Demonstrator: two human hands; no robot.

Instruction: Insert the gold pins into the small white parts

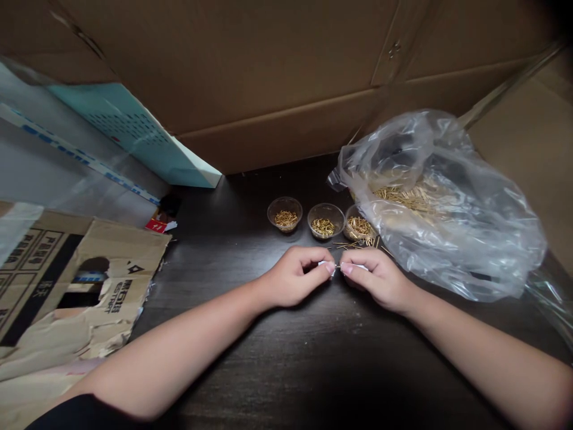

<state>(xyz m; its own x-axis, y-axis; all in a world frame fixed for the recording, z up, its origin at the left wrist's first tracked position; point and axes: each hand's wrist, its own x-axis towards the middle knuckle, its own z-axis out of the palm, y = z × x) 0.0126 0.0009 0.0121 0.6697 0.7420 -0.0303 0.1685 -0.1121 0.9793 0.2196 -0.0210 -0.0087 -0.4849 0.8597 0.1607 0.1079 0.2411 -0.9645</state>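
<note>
My left hand (298, 276) is closed in a pinch, thumb against forefinger. Facing it, my right hand (373, 276) pinches the same way, its fingertips close to the left ones. A thin metal pin (338, 267) bridges the small gap between them, an end in each pinch; its ends are hidden. Something white shows at the fingertips of both hands, too small to make out. Just beyond the hands stand a left clear cup (269, 214), a middle clear cup (342, 222) and a right clear cup (350, 215), each with small brass-coloured pieces. Loose thin pins (344, 245) lie before the right cup.
A clear plastic bag (487, 239) with many brass-coloured pins spreads at the right, against the right cup. Cardboard walls (268, 71) rise at the back. Torn cardboard (111, 328) and a pale blue box (179, 158) stand at the left of the dark table (277, 364).
</note>
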